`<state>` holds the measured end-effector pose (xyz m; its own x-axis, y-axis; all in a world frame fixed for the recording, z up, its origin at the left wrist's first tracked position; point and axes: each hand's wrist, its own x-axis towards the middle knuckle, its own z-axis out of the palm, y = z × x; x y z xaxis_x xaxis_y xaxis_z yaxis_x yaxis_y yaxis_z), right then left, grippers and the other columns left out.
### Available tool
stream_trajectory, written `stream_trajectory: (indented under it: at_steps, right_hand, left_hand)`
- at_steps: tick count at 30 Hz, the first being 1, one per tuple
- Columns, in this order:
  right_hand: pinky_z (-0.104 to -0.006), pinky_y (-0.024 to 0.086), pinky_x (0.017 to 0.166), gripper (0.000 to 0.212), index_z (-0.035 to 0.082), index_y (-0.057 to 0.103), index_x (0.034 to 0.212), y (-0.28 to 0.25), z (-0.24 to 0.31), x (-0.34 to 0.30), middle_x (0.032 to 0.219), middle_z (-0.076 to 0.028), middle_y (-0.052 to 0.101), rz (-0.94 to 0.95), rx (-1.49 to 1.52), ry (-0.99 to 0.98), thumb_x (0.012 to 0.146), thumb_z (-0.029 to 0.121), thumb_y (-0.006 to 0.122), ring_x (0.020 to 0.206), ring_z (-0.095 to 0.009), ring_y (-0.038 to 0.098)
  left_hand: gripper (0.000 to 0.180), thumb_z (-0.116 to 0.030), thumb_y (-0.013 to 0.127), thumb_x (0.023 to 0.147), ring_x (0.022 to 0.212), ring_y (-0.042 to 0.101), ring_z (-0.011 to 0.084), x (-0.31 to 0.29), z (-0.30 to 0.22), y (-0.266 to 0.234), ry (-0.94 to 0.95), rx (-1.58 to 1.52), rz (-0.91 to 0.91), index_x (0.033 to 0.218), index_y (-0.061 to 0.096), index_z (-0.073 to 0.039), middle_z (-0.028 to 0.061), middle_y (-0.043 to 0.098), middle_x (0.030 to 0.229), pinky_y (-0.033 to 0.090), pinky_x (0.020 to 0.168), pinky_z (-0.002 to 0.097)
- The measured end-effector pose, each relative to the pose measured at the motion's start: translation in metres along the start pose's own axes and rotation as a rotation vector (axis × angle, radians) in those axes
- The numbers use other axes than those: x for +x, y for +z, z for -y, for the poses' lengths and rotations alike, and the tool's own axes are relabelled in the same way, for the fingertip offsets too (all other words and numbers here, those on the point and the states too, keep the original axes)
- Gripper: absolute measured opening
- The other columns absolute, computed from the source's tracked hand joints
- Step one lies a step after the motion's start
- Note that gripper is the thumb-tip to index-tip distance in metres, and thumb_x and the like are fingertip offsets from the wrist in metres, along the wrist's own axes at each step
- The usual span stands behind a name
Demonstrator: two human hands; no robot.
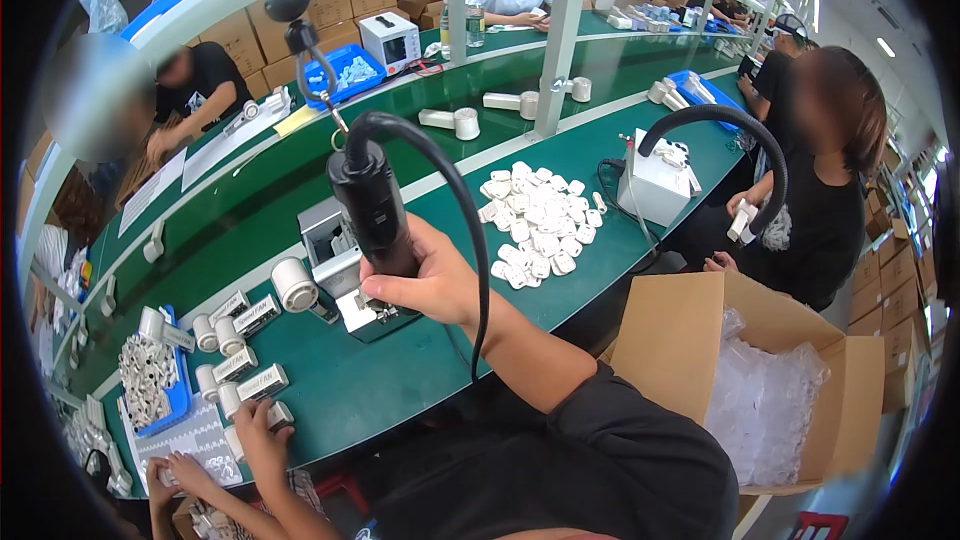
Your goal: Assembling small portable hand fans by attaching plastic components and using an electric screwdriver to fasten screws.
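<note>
My right hand (440,275) is wrapped round a black electric screwdriver (370,205), which hangs from a hook and cord. The screwdriver points down over a metal fixture (375,315); its tip is hidden by my hand. Beside the fixture lies a white handheld fan (293,285) with a round head. At the lower left, my left hand (262,445) has its fingers round a white fan piece (283,416) at the end of a row of similar fans (235,367). Two hands of a neighbouring person (178,475) work close by.
White caps (540,225) lie heaped on the green bench (440,365). A blue tray (180,390) of small parts stands at left. At right are a white machine with a black hose (655,180), an open carton (665,340) of clear plastic, and a seated person (830,190).
</note>
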<state>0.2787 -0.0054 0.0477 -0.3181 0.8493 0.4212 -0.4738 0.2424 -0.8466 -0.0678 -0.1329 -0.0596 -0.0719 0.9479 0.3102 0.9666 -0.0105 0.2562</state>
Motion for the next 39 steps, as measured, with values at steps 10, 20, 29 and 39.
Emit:
stream_trajectory:
  at_steps: [10,20,29,39]
  right_hand:
    - [-0.0265,0.046,0.081,0.047,0.003,0.047,0.118,-0.012,-0.037,-0.006,0.097,-0.003,0.057,-0.02,-0.115,-0.004,0.077,0.007,0.069,0.092,-0.011,0.055]
    - [-0.0313,0.04,0.094,0.053,0.003,0.042,0.128,-0.025,-0.048,-0.003,0.114,-0.006,0.054,-0.065,-0.165,0.02,0.08,0.006,0.064,0.104,-0.014,0.052]
    - [-0.0326,0.046,0.088,0.034,0.002,0.049,0.121,-0.045,-0.064,0.008,0.108,-0.009,0.06,-0.178,-0.064,-0.192,0.087,0.004,0.053,0.102,-0.018,0.057]
    - [-0.0265,0.047,0.068,0.023,0.002,0.048,0.111,-0.114,-0.125,0.062,0.093,-0.011,0.061,-0.627,-0.065,0.123,0.091,0.012,0.047,0.08,-0.016,0.06]
  left_hand:
    - [0.015,0.005,0.059,0.072,0.078,0.056,0.027,0.043,-0.09,0.016,0.171,-0.589,-0.259,0.086,0.059,0.001,0.0144,0.057,0.083,0.045,0.071,0.033]
    - [0.009,0.0,0.051,0.085,0.067,0.053,0.0107,0.141,-0.101,0.04,0.181,-0.965,-0.621,0.091,0.058,0.001,0.0048,0.057,0.077,0.042,0.059,0.0215]
    - [0.012,-0.008,0.049,0.09,0.06,0.045,0.0067,0.161,-0.063,0.091,-0.252,-1.245,-0.562,0.098,0.058,-0.003,0.0008,0.051,0.071,0.039,0.053,0.0197]
    - [0.016,-0.009,0.048,0.089,0.059,0.047,0.0084,0.216,-0.055,0.092,-0.429,-1.414,-0.545,0.103,0.055,-0.007,0.0016,0.051,0.071,0.039,0.052,0.0204]
